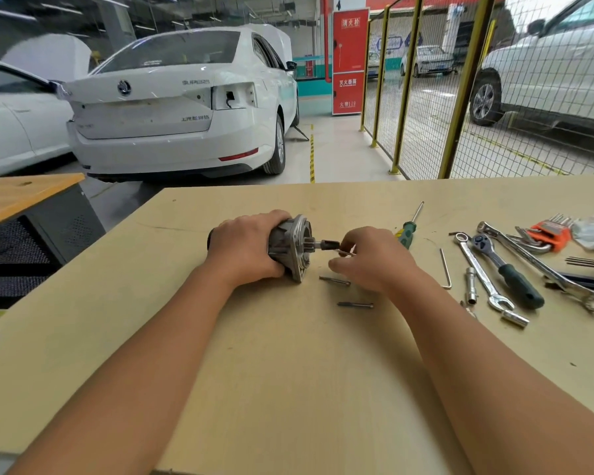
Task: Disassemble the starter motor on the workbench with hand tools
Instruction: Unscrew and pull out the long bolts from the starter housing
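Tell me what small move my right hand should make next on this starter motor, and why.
Probably keep the left hand clamped on the starter motor and ease the small piece at the pinion shaft outward with the right hand. Its fingertips already pinch there, and two long bolts already lie loose on the workbench.

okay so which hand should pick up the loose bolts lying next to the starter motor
Right. The left hand is clamped around the starter motor, steadying it. The right hand is beside the pinion end, and both loose bolts lie just below it.
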